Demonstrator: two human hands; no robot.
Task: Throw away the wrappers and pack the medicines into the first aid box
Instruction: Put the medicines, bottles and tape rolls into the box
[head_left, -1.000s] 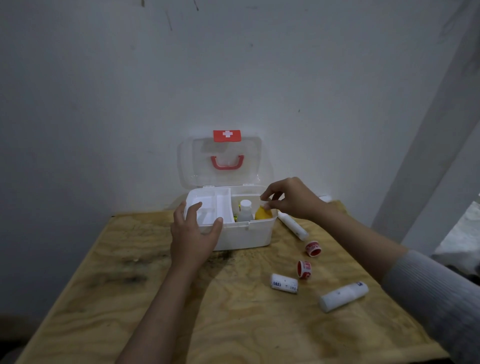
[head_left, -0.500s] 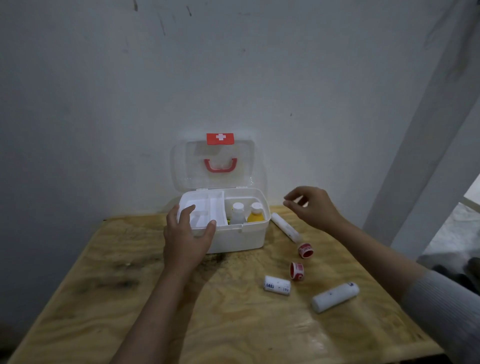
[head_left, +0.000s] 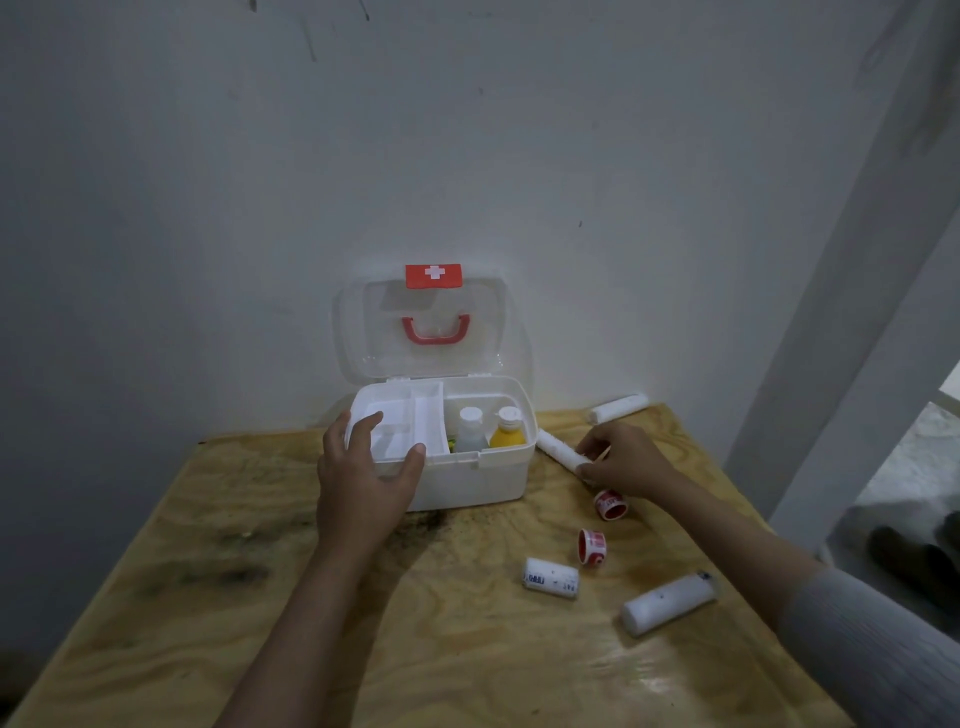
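Nearest the camera on the pale plywood table (head_left: 363, 649) there's a fat white bandage roll in clear wrap (head_left: 669, 603) lying on its side, then a shorter white roll with a printed label (head_left: 550, 578), then 2 small red-and-white tape spools (head_left: 592, 546) and (head_left: 611, 504), all loose and untouched.

Just past the second spool is where it's happening. The right hand (head_left: 623, 462) is down on the near end of a long thin white gauze roll (head_left: 556, 448) that lies just beside the right wall of the white plastic first aid box (head_left: 467, 480). The roll's long axis runs diagonally, far end pointing up-left toward the box, near end under the fingers. Fingers and thumb are curled around that end, pinching in. Looks like contact, though I can't tell if it's properly gripped yet.

The left hand (head_left: 363, 478) is spread wide over the box's front-left corner, thumb on the front rim, fingers over the white inner tray (head_left: 400, 426); it's bracing the box, not holding anything loose.

My guess: the right hand is way closer, so the move is a short lift up and left into the open right compartment, where a clear bottle with white cap (head_left: 470, 431) and a yellow bottle (head_left: 508, 430) already stand. Roll's long, so it'll probably need tilting.

Furthest back, 1 more white roll (head_left: 619, 408) sits by the wall.
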